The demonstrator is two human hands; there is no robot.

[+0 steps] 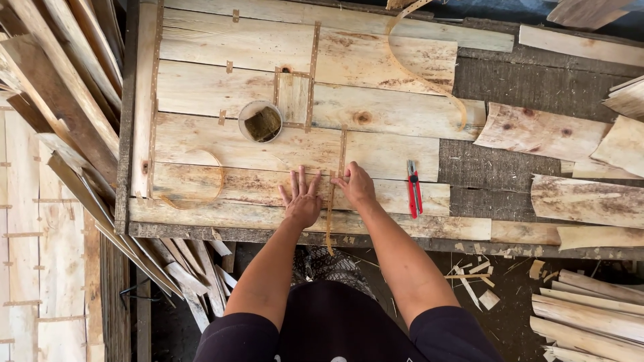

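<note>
Here, seemingly, a left hand (301, 200) lies open and flat on thin, brittle-looking veneer sheets (255, 184) as right hand (355, 186) fingertips pinch limp tape strip (330, 214) over their seam at the surface's near edge, best handled gently

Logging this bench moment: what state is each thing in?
Left hand: flat, fingers spread on veneer sheet.
Right hand: pinching tape strip along a seam.
Red cutter: lying untouched on the sheet.
Round tub: open, upright.
Loose tape curl: unstuck.
</note>
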